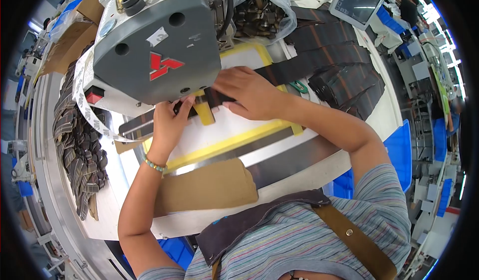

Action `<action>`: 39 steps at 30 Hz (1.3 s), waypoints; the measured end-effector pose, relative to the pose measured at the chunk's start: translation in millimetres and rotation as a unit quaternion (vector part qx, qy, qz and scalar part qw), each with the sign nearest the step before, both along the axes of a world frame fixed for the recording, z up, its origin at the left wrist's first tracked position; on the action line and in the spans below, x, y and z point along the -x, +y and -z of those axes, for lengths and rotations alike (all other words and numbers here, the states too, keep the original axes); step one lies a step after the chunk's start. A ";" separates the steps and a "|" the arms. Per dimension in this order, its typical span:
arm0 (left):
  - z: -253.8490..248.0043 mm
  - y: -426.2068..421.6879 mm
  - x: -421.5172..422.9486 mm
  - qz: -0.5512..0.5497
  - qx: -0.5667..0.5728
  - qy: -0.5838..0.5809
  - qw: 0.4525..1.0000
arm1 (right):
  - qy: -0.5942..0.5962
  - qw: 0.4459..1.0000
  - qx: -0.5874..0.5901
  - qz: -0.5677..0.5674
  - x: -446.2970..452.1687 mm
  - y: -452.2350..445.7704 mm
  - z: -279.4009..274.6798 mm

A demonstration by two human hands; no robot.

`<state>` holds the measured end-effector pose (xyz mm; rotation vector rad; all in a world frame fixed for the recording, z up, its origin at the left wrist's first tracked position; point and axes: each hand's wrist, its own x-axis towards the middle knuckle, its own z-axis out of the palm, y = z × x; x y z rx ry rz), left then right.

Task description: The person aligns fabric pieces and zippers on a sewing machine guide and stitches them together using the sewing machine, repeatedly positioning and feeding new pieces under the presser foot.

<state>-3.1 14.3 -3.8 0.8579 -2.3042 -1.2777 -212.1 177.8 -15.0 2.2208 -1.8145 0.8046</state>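
A dark fabric strip [277, 72] with brown stripes runs across the white work plate, under the head of a sewing machine [154, 45]. At the strip's left part, below the machine head, my left hand [169, 123] is closed, thumb and fingers pinched on it. My right hand [252, 94] lies over the strip further right, fingers bent across it and thumb at its near edge. Between my hands a short piece of yellow tape [205, 114] sticks on the plate, next to the strip. The machine head hides the needle area and some fingertips.
More striped fabric strips [344, 75] are piled at the right. Finished-looking dark pieces [82, 150] hang at the left edge, others fill a plastic bag [262, 15]. Brown cardboard [209, 187] lies in front; a screen [359, 1] stands at the back right.
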 end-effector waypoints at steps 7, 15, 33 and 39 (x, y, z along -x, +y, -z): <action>4.2 15.8 11.0 0.021 0.243 -0.008 0.970 | 0.009 0.998 -0.004 -0.059 -4.1 7.5 6.4; 5.4 22.5 12.5 0.003 0.307 -0.010 0.952 | 0.004 0.997 -0.024 -0.072 -2.2 6.3 7.7; 14.5 18.2 13.0 0.043 0.184 0.054 0.981 | 0.059 0.996 -0.001 -0.061 -6.2 6.2 7.5; 2.3 16.7 5.7 0.033 0.071 -0.001 0.997 | 0.061 0.996 -0.001 -0.058 -7.6 6.2 8.3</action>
